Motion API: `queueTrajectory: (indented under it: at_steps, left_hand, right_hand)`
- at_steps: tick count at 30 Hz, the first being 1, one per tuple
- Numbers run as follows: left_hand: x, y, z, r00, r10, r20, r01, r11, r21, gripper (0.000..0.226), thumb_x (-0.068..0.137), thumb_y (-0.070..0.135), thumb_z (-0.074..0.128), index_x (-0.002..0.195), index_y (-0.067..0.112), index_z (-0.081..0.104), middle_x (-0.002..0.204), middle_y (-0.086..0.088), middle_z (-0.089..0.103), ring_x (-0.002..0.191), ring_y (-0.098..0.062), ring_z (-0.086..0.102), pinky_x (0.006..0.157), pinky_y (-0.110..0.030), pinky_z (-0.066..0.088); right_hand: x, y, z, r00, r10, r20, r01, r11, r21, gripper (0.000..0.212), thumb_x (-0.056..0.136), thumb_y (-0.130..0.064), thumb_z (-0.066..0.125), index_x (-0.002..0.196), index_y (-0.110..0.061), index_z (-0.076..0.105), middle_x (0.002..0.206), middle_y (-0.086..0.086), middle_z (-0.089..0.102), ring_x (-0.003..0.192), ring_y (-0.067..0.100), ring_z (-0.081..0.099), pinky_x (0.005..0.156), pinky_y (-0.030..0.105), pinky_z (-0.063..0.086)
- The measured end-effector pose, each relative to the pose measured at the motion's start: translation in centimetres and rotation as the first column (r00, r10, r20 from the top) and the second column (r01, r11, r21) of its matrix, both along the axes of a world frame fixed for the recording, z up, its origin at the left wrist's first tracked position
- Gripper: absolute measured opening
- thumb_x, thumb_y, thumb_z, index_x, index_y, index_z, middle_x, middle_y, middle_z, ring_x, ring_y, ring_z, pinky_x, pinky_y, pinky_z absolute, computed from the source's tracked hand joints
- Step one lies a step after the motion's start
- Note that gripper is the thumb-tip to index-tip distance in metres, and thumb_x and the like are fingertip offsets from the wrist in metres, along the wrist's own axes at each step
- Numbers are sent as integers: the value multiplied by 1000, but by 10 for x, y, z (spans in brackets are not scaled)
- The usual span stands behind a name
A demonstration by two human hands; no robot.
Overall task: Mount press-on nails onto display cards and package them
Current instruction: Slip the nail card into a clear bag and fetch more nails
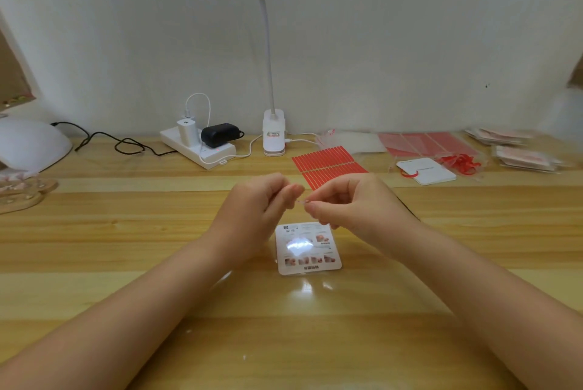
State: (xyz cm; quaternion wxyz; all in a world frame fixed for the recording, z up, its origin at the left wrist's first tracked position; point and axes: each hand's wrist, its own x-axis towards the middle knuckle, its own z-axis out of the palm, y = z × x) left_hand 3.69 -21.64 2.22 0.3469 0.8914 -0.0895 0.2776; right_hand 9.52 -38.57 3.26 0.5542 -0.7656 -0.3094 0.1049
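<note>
A small printed display card (307, 247) lies flat on the wooden table (126, 232), in the middle just in front of the person, glare from the lamp on its glossy face. It shows rows of tiny nail pictures and some print too small to read.

Just above the card's far edge the 2 hands meet in the air. The left hand (258, 200) has its fingers curled in, thumb and forefinger pinched together toward the right hand. The right hand (344, 200) is curled the same way, its fingertips (310, 207) pinched on a thin, pale sliver (301, 200) stretched between the 2 hands; it is too small and blurred to say what it is. Both forearms reach in from the near edge of the table.

Behind the hands lies a sheet of red strips (328, 162) in 2 rows, partly hidden by the right hand. To its right sit a white card with a red ribbon (426, 170), loose red ribbon bits (460, 162), clear bags (353, 138), more red sheets (426, 142) and stacks of packed cards (520, 153). At the back stand a clip-on desk lamp (273, 134), a white power strip (198, 149) with chargers, and a white dome-shaped device (31, 143) at the left.
</note>
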Motion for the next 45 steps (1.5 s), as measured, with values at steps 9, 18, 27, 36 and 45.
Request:
queueTrajectory:
  at_steps: [9, 18, 27, 36, 45]
  left_hand:
    - [0, 2, 4, 998, 53, 19, -49, 989, -141, 38, 83, 59, 51, 70, 26, 65, 59, 12, 56, 56, -6, 51, 54, -31, 45]
    - [3, 2, 2, 971, -222, -86, 152, 858, -491, 20, 69, 41, 71, 84, 30, 77, 85, 5, 72, 80, -7, 65, 66, -15, 49]
    - [2, -7, 0, 988, -135, -75, 55, 765, -641, 26, 56, 44, 77, 67, 22, 72, 69, 5, 71, 64, 1, 63, 56, -9, 46]
    - [1, -12, -5, 981, -132, -145, 31, 833, -552, 23, 93, 21, 52, 71, 13, 55, 63, 9, 59, 62, -6, 56, 58, -13, 45]
    - [9, -2, -26, 957, 288, 19, -279, 940, -198, 7, 92, 26, 52, 96, 30, 50, 88, 14, 54, 71, -4, 53, 58, -25, 45]
  right_hand:
    - [-2, 4, -4, 1000, 11, -28, -12, 998, -57, 3, 88, -21, 67, 87, -19, 69, 68, -11, 67, 60, -5, 60, 60, 10, 49]
    - [-4, 0, 2, 898, 202, -391, -129, 970, 205, 8, 90, -9, 60, 97, -5, 61, 75, 4, 71, 70, 16, 70, 62, 24, 56]
    - [-7, 2, 0, 935, 167, -311, -102, 972, 213, 22, 78, -20, 71, 94, -5, 66, 75, 5, 72, 70, 16, 70, 63, 23, 56]
    - [-4, 0, -2, 986, 99, -132, -83, 989, 120, 17, 88, -19, 66, 91, -2, 67, 64, -2, 64, 57, 11, 62, 54, 20, 51]
    - [65, -60, 7, 843, -481, 243, 513, 854, -89, 28, 89, -35, 63, 74, -12, 69, 67, -3, 65, 57, 8, 55, 58, 24, 47]
